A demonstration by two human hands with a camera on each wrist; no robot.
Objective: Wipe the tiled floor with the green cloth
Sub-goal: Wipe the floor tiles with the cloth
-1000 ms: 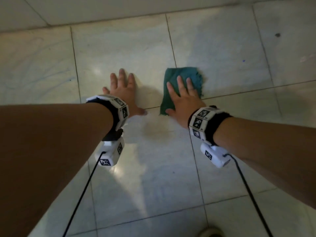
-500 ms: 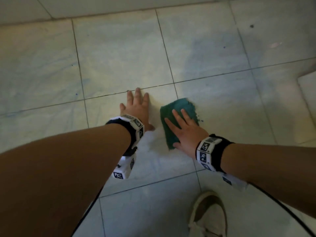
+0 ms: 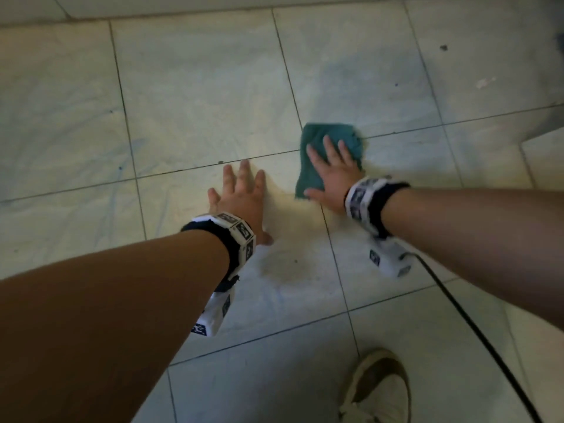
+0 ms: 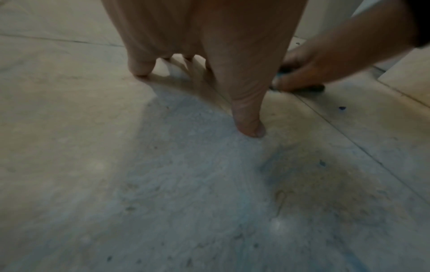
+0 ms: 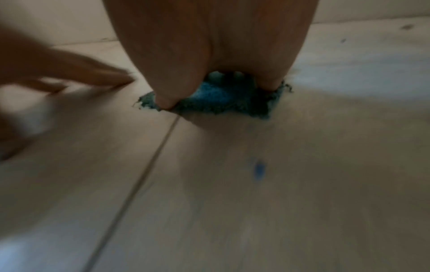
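Left hand (image 3: 241,198) flat, fingers spread, right hand (image 3: 331,175) flat, arms extended

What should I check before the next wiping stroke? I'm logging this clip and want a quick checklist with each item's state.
1. Right hand flat on the green cloth: ok, fingers spread on it.
2. Cloth flat on the tiled floor: ok, though its far edge looks ruffled.
3. Left hand braced on bare tile, clear of the cloth: ok.
4. Dark smudge near the left wrist wiped: not ok, still visible.
5. Shoe and cable clear of the cloth: ok.
6. Cloth damp: cannot tell.
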